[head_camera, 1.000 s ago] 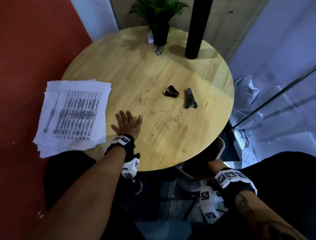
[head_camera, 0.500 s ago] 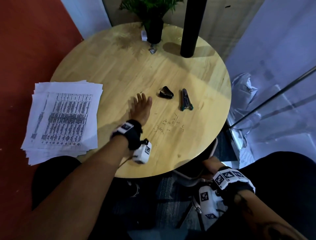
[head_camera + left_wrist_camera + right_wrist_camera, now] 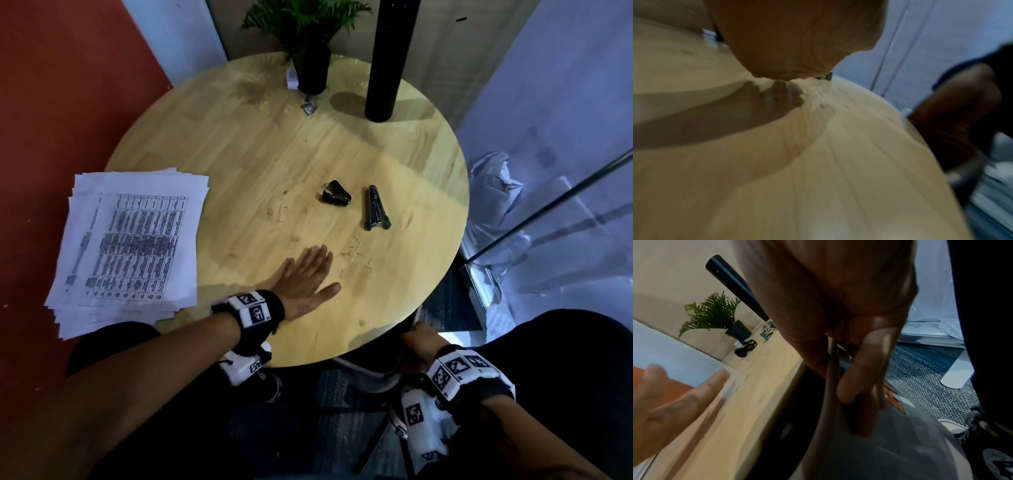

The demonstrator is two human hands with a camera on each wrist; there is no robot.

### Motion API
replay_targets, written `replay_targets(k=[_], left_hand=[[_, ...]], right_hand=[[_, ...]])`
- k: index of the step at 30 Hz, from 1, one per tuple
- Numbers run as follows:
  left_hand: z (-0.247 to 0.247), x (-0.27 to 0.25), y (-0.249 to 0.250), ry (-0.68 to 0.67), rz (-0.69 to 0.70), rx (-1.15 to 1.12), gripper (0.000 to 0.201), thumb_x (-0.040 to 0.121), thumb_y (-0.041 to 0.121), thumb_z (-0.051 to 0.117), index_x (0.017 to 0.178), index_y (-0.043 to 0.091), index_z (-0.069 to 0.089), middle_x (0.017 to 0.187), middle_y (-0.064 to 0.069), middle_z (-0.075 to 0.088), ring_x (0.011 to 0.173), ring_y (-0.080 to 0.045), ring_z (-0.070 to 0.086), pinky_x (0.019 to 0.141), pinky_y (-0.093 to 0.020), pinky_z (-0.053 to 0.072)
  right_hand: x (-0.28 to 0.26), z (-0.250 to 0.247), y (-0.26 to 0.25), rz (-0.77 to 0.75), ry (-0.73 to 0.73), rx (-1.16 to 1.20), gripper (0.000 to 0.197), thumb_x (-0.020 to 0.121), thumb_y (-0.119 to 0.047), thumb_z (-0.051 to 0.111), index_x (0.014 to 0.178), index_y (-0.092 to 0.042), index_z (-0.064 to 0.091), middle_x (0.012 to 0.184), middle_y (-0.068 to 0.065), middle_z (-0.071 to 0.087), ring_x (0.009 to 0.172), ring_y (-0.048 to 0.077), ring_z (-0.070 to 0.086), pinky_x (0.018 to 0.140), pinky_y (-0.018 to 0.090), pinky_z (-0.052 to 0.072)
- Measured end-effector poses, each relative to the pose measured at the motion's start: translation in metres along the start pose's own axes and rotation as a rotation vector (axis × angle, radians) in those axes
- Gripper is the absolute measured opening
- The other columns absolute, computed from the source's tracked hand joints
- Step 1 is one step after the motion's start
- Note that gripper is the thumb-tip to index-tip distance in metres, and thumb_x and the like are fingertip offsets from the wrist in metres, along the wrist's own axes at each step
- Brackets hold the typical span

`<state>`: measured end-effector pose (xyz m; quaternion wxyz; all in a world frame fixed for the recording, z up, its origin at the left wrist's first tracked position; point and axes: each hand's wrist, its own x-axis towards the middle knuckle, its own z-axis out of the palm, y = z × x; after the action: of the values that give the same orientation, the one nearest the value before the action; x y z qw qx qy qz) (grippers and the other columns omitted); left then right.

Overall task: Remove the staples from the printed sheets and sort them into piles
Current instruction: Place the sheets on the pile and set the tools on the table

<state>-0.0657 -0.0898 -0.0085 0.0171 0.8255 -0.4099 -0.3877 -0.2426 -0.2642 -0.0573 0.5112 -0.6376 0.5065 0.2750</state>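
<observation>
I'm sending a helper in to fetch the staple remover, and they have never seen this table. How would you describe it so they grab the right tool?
Start at the round wooden table and look near its middle, on the plant's side of the flat left hand. Two small tools lie side by side there, apart from each other. The staple remover is the left one: short, black, glossy and claw-shaped, while its neighbour, the metal tool, is long, thin and teal-tipped.

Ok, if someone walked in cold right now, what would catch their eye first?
Probably the left hand, flat on the round wooden table beside a scatter of loose staples. Then the stack of printed sheets overhanging the table's left edge. Past the hand lie a black staple remover and a folding multitool, both untouched.
</observation>
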Motion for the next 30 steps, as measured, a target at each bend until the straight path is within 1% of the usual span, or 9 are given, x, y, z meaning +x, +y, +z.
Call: replay_targets(k=[5,10,16,19,21,24,26,28,30], left_hand=[[-0.041,0.046,0.006,0.096,-0.060,-0.002,0.080,0.090,0.067,0.013,0.149,0.020,-0.015,0.155,0.003,-0.025,0.144,-0.016,-0.021,0.117,-0.050,-0.007],[-0.043,0.079,0.038,0.043,-0.028,0.107,0.083,0.090,0.068,0.017,0.150,0.018,-0.011,0.157,0.000,-0.023,0.145,-0.020,-0.020,0.117,-0.050,-0.004],[-0.009,0.030,0.032,-0.046,0.118,0.298,0.086,0.091,0.066,0.018,0.148,0.010,-0.014,0.155,-0.004,-0.025,0.144,-0.019,-0.020,0.118,-0.046,-0.003],[-0.002,-0.001,0.018,-0.070,0.194,0.338,0.091,0.081,0.072,0.005,0.148,0.014,-0.016,0.155,-0.003,-0.023,0.144,-0.016,-0.017,0.117,-0.043,-0.005],[-0.008,-0.003,0.005,0.043,0.153,0.192,0.092,0.074,0.076,-0.001,0.144,0.019,-0.019,0.152,-0.001,-0.023,0.143,-0.015,-0.017,0.115,-0.042,-0.003],[-0.023,0.015,-0.015,0.186,-0.139,-0.043,0.089,0.081,0.074,0.000,0.148,0.017,-0.015,0.155,-0.003,-0.024,0.143,-0.016,-0.019,0.117,-0.047,-0.003],[-0.022,0.029,-0.013,0.181,-0.278,-0.076,0.082,0.089,0.067,0.007,0.148,0.014,-0.015,0.155,-0.005,-0.025,0.144,-0.020,-0.021,0.117,-0.051,-0.005],[-0.010,0.040,0.008,0.153,-0.225,-0.022,0.082,0.089,0.069,0.006,0.147,0.017,-0.018,0.153,-0.004,-0.030,0.142,-0.023,-0.025,0.112,-0.054,-0.010],[0.003,0.044,0.040,0.106,-0.121,0.025,0.082,0.088,0.071,0.006,0.147,0.020,-0.019,0.151,0.000,-0.033,0.140,-0.021,-0.029,0.110,-0.055,-0.014]], right_hand=[[-0.001,0.002,-0.003,-0.008,-0.002,-0.009,0.039,0.094,-0.007,0.047,0.131,0.006,0.042,0.121,0.020,0.053,0.082,0.025,0.053,0.064,0.032,0.051],[-0.001,-0.002,-0.004,-0.029,0.010,-0.031,0.038,0.094,-0.007,0.048,0.129,0.006,0.045,0.129,0.026,0.051,0.088,0.022,0.051,0.063,0.026,0.049],[-0.005,-0.009,-0.006,-0.036,0.004,-0.071,0.037,0.093,-0.007,0.048,0.127,0.007,0.046,0.127,0.025,0.052,0.088,0.023,0.053,0.068,0.030,0.052],[-0.009,-0.011,-0.008,-0.046,0.036,-0.159,0.033,0.092,-0.010,0.051,0.121,0.006,0.051,0.112,0.019,0.056,0.101,0.029,0.057,0.069,0.028,0.042],[-0.010,-0.012,-0.009,-0.046,0.051,-0.214,0.033,0.090,-0.011,0.053,0.118,0.006,0.052,0.105,0.018,0.056,0.105,0.030,0.057,0.070,0.025,0.035],[-0.012,-0.012,-0.010,-0.030,0.087,-0.233,0.034,0.090,-0.012,0.053,0.119,0.005,0.051,0.117,0.021,0.057,0.108,0.031,0.056,0.070,0.025,0.035],[-0.012,-0.011,-0.009,-0.028,0.067,-0.235,0.034,0.091,-0.013,0.052,0.119,0.006,0.051,0.111,0.020,0.056,0.106,0.030,0.056,0.070,0.026,0.036],[-0.010,-0.011,-0.010,-0.025,0.043,-0.210,0.036,0.091,-0.011,0.051,0.121,0.008,0.051,0.108,0.020,0.056,0.096,0.028,0.057,0.069,0.029,0.041],[-0.009,-0.010,-0.011,-0.025,0.040,-0.188,0.035,0.091,-0.010,0.051,0.122,0.008,0.052,0.118,0.024,0.057,0.101,0.030,0.059,0.071,0.030,0.045]])
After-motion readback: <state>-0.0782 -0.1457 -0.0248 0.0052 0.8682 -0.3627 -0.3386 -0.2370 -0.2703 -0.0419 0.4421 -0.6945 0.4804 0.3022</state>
